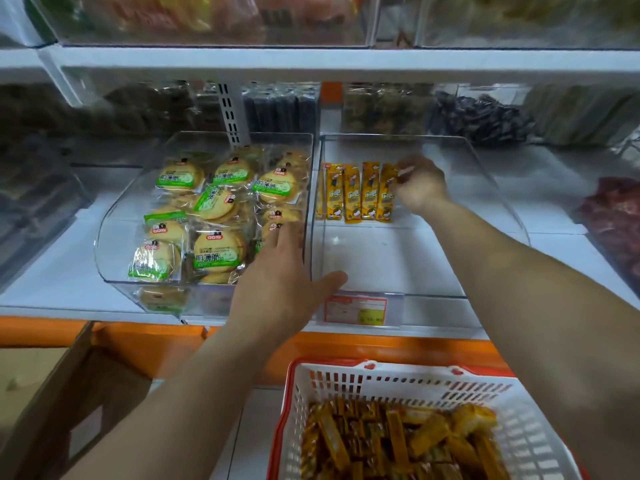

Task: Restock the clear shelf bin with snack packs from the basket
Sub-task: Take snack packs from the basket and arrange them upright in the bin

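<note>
At lower left stood a brown cardboard box [52,393], its flap open. On the white shelf above it sat a clear plastic bin with a curved front [114,237], filled with round biscuits in clear wrappers with green labels [214,251].

The left hand [284,282] lay over the wall shared by that bin and the clear shelf bin [415,295] just to its right. Its fingers were straight and reached onto the biscuit side. The thumb spread across the front corner of the shelf bin. It gripped nothing.

Four or five narrow yellow snack packs [360,192] stood upright in a row at the back left of the shelf bin, touching one another. The right hand [420,188], fingers curled, pinched the top of the rightmost snack pack [387,195]. A red-bordered price label [355,310] was fixed below the bin's front edge.

At lower right, a white slotted plastic basket with a red rim [346,386] held a loose heap of yellow packs [398,441]. Dark red wrapped goods [616,220] lay at far right of the shelf.
</note>
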